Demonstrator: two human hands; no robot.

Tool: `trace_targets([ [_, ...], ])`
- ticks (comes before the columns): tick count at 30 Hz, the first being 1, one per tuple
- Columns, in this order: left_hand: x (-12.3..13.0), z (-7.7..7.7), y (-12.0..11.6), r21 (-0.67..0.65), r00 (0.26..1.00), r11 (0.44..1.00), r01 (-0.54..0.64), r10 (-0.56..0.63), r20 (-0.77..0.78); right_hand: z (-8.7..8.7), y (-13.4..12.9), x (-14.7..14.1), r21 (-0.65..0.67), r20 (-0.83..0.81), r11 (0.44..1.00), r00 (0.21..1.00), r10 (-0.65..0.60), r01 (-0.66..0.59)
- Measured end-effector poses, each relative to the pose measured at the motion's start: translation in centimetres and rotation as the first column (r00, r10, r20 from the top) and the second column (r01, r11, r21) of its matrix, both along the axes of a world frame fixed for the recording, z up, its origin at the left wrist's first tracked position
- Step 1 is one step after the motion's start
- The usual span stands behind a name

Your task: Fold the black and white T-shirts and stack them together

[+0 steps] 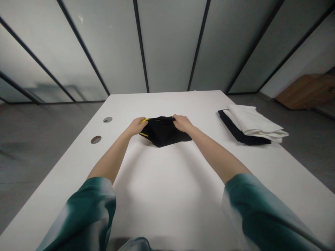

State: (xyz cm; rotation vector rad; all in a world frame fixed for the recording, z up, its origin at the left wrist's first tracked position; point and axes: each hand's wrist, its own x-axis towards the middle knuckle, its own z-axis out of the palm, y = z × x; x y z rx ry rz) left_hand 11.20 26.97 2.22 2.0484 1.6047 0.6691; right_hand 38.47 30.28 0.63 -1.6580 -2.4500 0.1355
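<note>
A black cloth garment (167,134) with yellow trim along its left side is at the middle of the white table. My left hand (137,126) grips its upper left corner, fingers closed over the yellow edge. On the other side, my right hand (182,123) pinches the upper edge of the cloth. The fabric stretches between both hands, its lower part hanging down to or just above the tabletop. I cannot make out what kind of garment it is.
White folded cloth (258,122) lies on top of black folded cloth (235,130) at the table's right edge. Two round holes (96,139) pierce the white table (167,195) at left. Behind it stand frosted glass panels (172,45); a wooden piece (303,92) is at far right.
</note>
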Motion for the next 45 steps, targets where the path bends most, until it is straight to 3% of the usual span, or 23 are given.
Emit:
trace_targets([
  [4,0.0,-0.4,0.3,-0.018,0.998,0.999,-0.032,0.033,0.062,-1.9,-1.2,0.1,-0.010,-0.023,0.997,0.996,0.081,-0.082],
  [10,0.0,-0.4,0.4,-0.027,0.998,1.000,0.013,-0.011,0.068,-3.5,-2.3,-0.9,0.043,0.086,0.999,0.996,0.013,-0.017],
  [13,-0.2,-0.3,0.6,-0.004,0.998,0.998,0.058,-0.058,0.012,-2.8,-1.6,-1.0,0.054,0.117,0.998,0.993,0.001,-0.008],
  [19,-0.5,0.1,0.3,0.062,0.976,0.989,0.133,-0.119,-0.185,0.2,1.4,0.0,0.113,0.104,0.992,0.992,-0.073,0.061],
  [23,0.2,0.0,0.0,0.139,0.965,0.982,0.129,-0.092,-0.244,1.2,2.9,0.4,0.159,0.090,0.987,0.996,0.020,-0.034],
  [25,0.8,0.0,-0.2,0.182,0.953,0.976,0.123,-0.066,-0.294,1.2,3.3,0.4,0.148,0.091,0.987,0.995,0.051,-0.064],
  [30,2.7,0.0,-0.6,0.131,0.844,0.986,0.099,-0.013,-0.536,0.4,3.4,-0.1,0.039,-0.003,0.998,0.999,-0.045,0.045],
  [32,3.3,-0.1,-0.8,0.168,0.816,0.984,0.060,0.049,-0.576,0.1,3.4,-0.2,0.018,-0.028,0.998,0.998,-0.052,0.053],
  [39,3.8,-1.2,-0.8,0.265,0.816,0.964,-0.027,0.174,-0.552,-0.8,3.0,-0.5,-0.030,-0.089,0.999,0.996,-0.016,0.013],
  [45,3.7,-1.9,-0.7,0.250,0.825,0.967,-0.056,0.186,-0.533,-1.3,2.7,-0.6,0.026,0.138,0.995,0.986,0.092,-0.097],
])
